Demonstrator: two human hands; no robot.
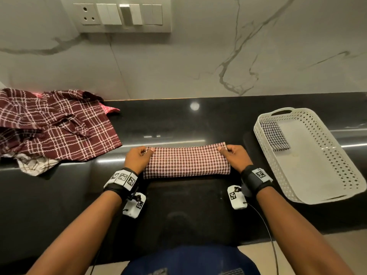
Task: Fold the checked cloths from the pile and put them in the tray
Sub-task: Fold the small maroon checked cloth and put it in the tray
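A fold is in hand: the small red-and-white checked woven cloth (186, 162) lies as a long flat band on the glossy black stone bench (178, 120), straight ahead of the person. The left hand (137, 158) and right hand (236, 157) each have their grip pinched on a far corner. Next, I judge, comes an end-to-end fold with the edges matched. The crumpled maroon grid-checked pile (55, 126) sits to the left. On the right, the white perforated plastic tray (258, 132) holds one folded dark checked cloth (275, 135).
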